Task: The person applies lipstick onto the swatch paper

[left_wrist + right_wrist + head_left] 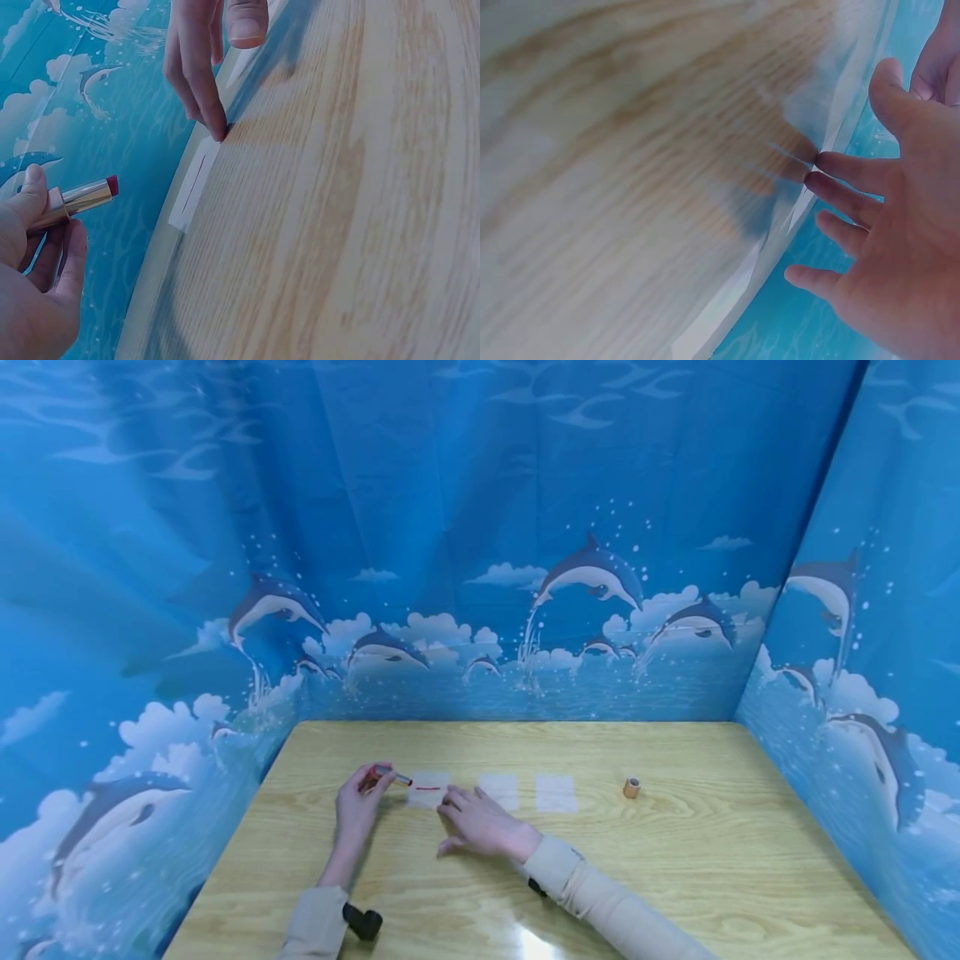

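Note:
My left hand (357, 802) pinches a lipstick (88, 197) between thumb and fingers, its red tip bare and its case gold. The tip points right, over the left edge of a white paper square (427, 800) that bears one red stroke (428, 788). Fingertips of my right hand (480, 821) touch the right edge of that square, fingers spread and fairly straight. Part of this hand overlaps the middle paper square (501, 791) in the head view. In the right wrist view, the index and middle fingertips (819, 180) press down at the paper's edge.
A third white paper square (557, 794) lies to the right of the middle one. Farther right, a small gold-brown lipstick cap (632, 788) stands on the wooden table (712, 860). Blue dolphin-printed sheets (480, 527) close off the back and sides.

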`<state>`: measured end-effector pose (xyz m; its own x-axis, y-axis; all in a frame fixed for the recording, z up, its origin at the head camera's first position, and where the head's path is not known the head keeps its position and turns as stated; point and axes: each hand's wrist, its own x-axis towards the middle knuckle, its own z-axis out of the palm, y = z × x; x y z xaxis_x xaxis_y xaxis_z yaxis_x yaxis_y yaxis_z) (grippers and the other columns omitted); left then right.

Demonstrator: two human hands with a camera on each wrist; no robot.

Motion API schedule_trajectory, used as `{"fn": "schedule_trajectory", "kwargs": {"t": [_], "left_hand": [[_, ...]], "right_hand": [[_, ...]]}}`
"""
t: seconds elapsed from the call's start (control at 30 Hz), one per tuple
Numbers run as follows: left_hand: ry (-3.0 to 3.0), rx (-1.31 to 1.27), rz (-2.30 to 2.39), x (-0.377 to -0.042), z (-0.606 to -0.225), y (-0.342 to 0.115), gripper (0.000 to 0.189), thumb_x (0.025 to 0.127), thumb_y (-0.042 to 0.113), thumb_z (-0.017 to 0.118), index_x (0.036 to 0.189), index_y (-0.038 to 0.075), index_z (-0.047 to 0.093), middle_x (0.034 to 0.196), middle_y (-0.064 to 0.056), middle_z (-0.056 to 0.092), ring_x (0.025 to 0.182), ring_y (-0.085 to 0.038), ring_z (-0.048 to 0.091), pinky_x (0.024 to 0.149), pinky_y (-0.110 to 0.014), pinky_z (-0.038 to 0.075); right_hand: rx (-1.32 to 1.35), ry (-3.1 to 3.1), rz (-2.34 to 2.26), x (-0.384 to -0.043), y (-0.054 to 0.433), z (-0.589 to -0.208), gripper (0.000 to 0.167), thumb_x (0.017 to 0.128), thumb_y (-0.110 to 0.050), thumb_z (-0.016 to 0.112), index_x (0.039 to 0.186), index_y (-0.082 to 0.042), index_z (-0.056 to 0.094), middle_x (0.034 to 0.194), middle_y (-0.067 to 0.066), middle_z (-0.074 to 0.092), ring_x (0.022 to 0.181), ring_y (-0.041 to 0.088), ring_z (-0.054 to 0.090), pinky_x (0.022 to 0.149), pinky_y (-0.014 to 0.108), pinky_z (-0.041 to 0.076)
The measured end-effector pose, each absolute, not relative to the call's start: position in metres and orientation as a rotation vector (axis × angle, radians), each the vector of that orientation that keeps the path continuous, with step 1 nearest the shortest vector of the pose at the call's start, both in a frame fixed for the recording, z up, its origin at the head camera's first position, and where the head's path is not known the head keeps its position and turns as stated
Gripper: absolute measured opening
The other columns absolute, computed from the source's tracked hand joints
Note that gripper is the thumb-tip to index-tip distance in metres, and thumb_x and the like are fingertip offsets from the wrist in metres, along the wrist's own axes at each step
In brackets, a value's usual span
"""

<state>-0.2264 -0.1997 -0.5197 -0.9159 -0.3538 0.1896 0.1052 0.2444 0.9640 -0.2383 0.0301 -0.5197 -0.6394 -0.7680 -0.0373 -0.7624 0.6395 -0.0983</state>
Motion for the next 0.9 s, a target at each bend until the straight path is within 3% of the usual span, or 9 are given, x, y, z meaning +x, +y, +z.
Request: {"fn": "schedule_trajectory", "kwargs": {"t": [0.3, 0.9], "left_hand": [[-2.17, 0.252, -1.715, -0.227, -0.517, -0.199, 0.03, 0.092, 0.018, 0.076, 0.115, 0.0, 0.071, 0.114, -0.021, 0.072, 0.086, 0.008, 0.061, 0.078, -0.007, 0.051], [-2.203, 0.265, -1.7, -0.227, -0.519, -0.197, 0.031, 0.093, 0.021, 0.076, 0.117, 0.003, 0.071, 0.114, -0.016, 0.073, 0.089, 0.006, 0.061, 0.079, -0.009, 0.052]], "right_hand": [[-1.313, 2.781, -0.131, -0.238, 0.032, -0.518, 0.073, 0.094, -0.061, 0.057, 0.146, -0.01, 0.051, 0.153, 0.008, 0.047, 0.148, 0.027, 0.036, 0.119, 0.057, 0.032], [-1.379, 2.78, -0.209, -0.234, 0.054, -0.514, 0.075, 0.099, -0.052, 0.057, 0.155, -0.007, 0.037, 0.164, 0.012, 0.031, 0.15, 0.031, 0.031, 0.122, 0.056, 0.026]]}}
